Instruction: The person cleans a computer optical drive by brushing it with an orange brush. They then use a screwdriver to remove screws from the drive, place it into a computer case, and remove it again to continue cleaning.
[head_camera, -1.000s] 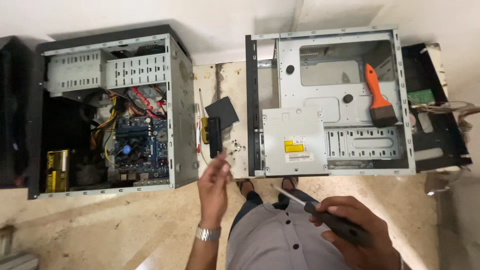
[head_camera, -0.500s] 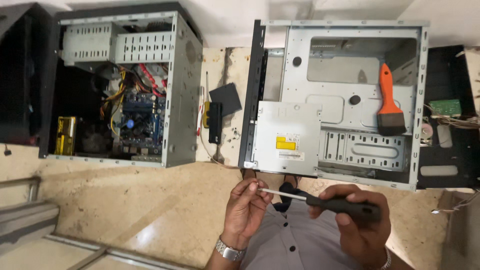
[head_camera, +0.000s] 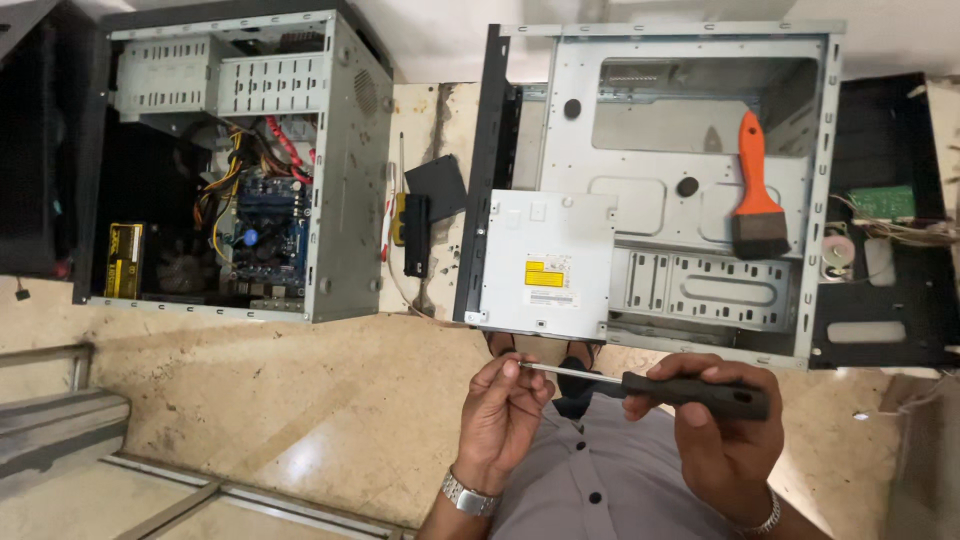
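The right hand (head_camera: 725, 435) is wrapped around the black handle of a screwdriver (head_camera: 690, 390), held level near the body, and the left hand (head_camera: 500, 410) pinches its metal tip between thumb and fingertips. Just beyond, an optical drive (head_camera: 545, 265) (grey, with a yellow rectangular label beside a white one) sits in the near-left corner of the empty case (head_camera: 815, 190), where an orange-handled brush (head_camera: 755, 190) lies; a second case (head_camera: 345, 180) full of parts stands left.

A black-handled screwdriver (head_camera: 690, 392) with a silver shaft is showing against a grey shirt (head_camera: 610, 480), an orange-handled, dark-bristled brush (head_camera: 755, 190) is lying in the pale grey case (head_camera: 700, 190), and a blue motherboard (head_camera: 265, 235) is sitting among red and yellow wires (head_camera: 240, 175)
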